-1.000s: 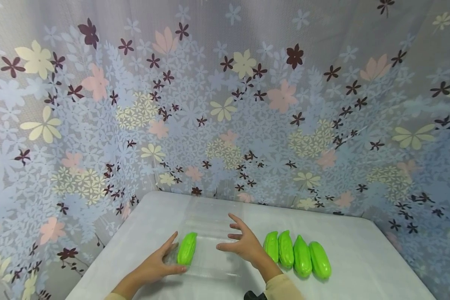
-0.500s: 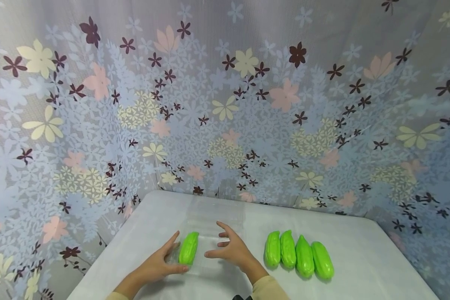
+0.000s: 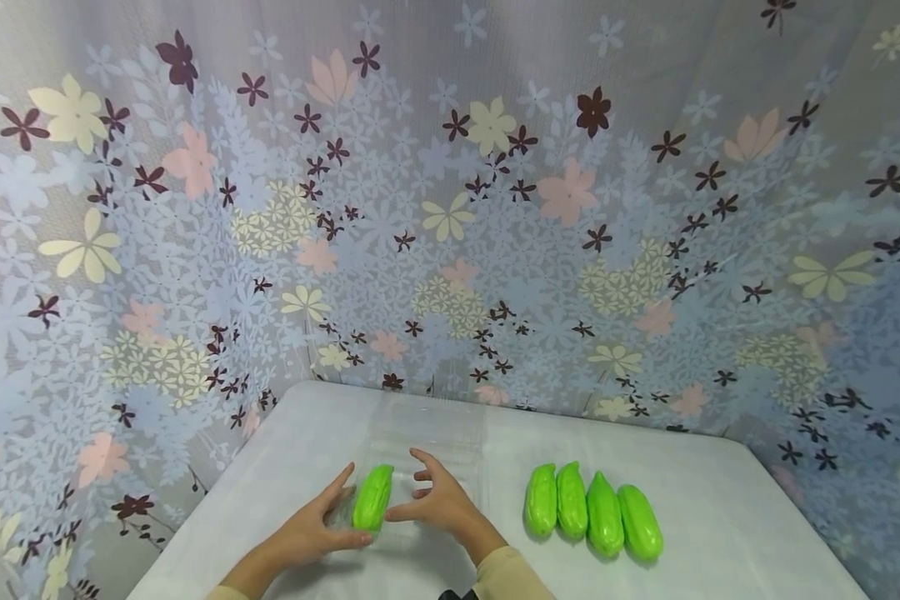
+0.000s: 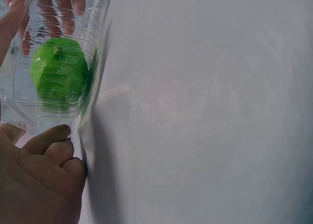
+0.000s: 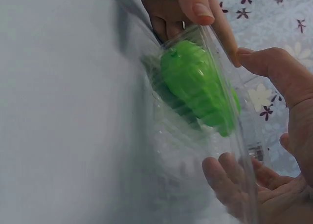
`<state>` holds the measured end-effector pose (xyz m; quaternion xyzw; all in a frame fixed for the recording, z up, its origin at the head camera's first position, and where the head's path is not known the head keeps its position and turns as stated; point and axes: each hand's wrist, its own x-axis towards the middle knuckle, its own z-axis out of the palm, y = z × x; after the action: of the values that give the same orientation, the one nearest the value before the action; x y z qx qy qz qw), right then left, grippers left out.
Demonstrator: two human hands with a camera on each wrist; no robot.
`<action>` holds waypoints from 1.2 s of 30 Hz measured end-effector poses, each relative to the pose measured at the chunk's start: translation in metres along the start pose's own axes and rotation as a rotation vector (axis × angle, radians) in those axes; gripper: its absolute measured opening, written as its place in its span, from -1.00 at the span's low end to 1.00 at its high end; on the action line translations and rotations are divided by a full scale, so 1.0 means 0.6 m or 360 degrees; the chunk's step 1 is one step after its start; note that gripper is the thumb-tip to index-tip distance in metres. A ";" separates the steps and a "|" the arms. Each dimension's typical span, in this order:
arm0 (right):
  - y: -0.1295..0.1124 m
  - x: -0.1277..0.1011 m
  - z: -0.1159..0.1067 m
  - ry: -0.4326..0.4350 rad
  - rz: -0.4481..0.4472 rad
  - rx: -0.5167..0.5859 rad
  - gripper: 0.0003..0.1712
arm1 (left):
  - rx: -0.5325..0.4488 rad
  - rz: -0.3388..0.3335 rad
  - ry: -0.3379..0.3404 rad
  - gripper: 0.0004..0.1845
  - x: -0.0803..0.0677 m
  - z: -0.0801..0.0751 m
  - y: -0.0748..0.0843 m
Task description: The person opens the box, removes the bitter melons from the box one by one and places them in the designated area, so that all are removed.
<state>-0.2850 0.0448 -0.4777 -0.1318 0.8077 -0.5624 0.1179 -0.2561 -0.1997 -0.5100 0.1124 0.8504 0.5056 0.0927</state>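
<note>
A clear plastic container lies on the table with its lid folded back. One bright green oblong toy vegetable, pointed at one end, sits inside at its left end. My left hand grips that end, thumb at the near side and fingers at the far side. My right hand hovers over the container just right of the green piece, fingers spread and holding nothing. The right wrist view shows several right fingers through the clear wall; whether they touch it I cannot tell.
Several matching green toy vegetables stand in a row on the white table, right of the container. A flowered curtain hangs behind the table's far edge.
My right hand has moved left across the container, coming close to the green toy vegetable. The left hand keeps its place at the left end.
</note>
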 end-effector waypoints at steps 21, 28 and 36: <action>-0.004 0.032 0.060 -0.0175 0.0048 -0.0124 0.21 | 0.0000 0.0047 -0.0027 0.19 -0.002 -0.004 -0.008; -0.002 0.041 0.067 -0.0060 0.0022 -0.0215 0.10 | 0.0047 -0.0007 0.0003 0.20 0.000 -0.003 -0.003; -0.005 0.044 0.073 0.0056 -0.0126 -0.0261 -0.02 | 0.0067 -0.0010 0.0021 0.20 -0.001 -0.003 -0.005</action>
<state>-0.2945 -0.0037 -0.4906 -0.1629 0.8471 -0.5010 0.0702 -0.2562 -0.2028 -0.5118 0.1083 0.8618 0.4880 0.0865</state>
